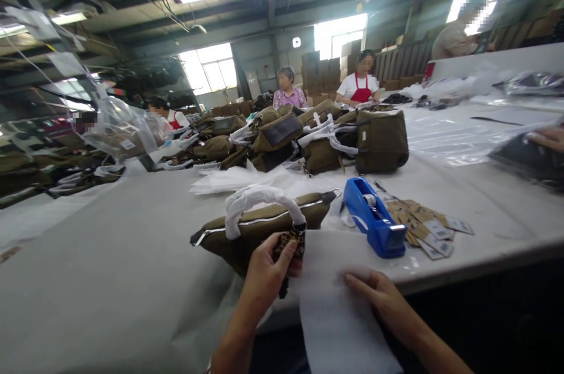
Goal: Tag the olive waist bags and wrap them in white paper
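An olive-green handbag (pixel 259 228) with a silver zipper stands on the table in front of me, its handles (pixel 262 195) wrapped in white. My left hand (pixel 271 265) is closed on a leopard-print charm (pixel 288 242) that hangs from the bag's handle, with a dark end dangling below the fingers. To the right of it, my right hand (pixel 381 300) grips a thin white sheet (pixel 332 286) near its right edge. This sheet hangs over the table's front edge, its upper left corner beside the charm. The fingers behind the sheet are partly hidden.
A blue tape dispenser (pixel 374 218) stands right of the bag, beside several brown cards with labels (pixel 429 224). Behind lie white sheets (pixel 247 179) and a pile of similar handbags (pixel 381 139). Several people work around the table; another person's hand (pixel 550 138) touches a dark plastic-wrapped item at right.
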Demonstrator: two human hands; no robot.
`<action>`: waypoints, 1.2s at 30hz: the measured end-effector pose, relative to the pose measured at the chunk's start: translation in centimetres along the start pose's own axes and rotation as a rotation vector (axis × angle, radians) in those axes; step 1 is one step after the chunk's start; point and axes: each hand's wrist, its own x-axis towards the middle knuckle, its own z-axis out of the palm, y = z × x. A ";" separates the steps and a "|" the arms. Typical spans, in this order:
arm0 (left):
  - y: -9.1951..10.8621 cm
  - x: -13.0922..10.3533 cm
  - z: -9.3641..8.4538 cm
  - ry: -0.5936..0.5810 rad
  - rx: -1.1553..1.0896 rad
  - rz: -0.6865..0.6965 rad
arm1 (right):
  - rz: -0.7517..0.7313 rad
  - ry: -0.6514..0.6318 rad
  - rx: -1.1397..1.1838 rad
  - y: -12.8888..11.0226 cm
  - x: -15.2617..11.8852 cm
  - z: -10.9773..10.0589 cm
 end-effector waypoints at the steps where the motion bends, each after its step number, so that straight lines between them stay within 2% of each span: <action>1: 0.3 0.0 -0.2 0.018 0.050 0.010 | 0.002 -0.017 -0.029 0.1 0.4 0.0; 5: 1.2 0.0 -0.6 0.047 0.137 -0.002 | 0.048 -0.017 -0.057 1.0 1.5 -0.3; 10: 0.2 -0.9 1.3 -0.005 -0.195 -0.057 | -0.011 -0.039 0.024 1.2 2.7 1.5; 14: -1.7 -1.5 2.5 0.032 -0.330 -0.124 | -0.034 -0.088 0.176 -0.2 3.9 3.8; 17: -2.4 -1.7 2.6 0.087 -0.327 -0.135 | -0.036 -0.082 0.178 -1.1 4.3 4.7; 21: -1.9 -2.3 2.7 0.125 -0.285 -0.129 | 0.010 -0.047 0.120 -1.8 4.5 4.9; 25: -1.4 -2.6 3.0 0.091 -0.229 -0.113 | 0.031 -0.153 0.157 -2.4 4.9 4.6; 29: -2.0 -2.3 3.0 0.103 -0.190 -0.114 | 0.031 -0.252 0.187 -2.9 5.5 4.1; 36: -3.8 -1.8 3.5 0.099 -0.191 -0.132 | -0.047 -0.094 -0.047 -4.1 4.8 4.8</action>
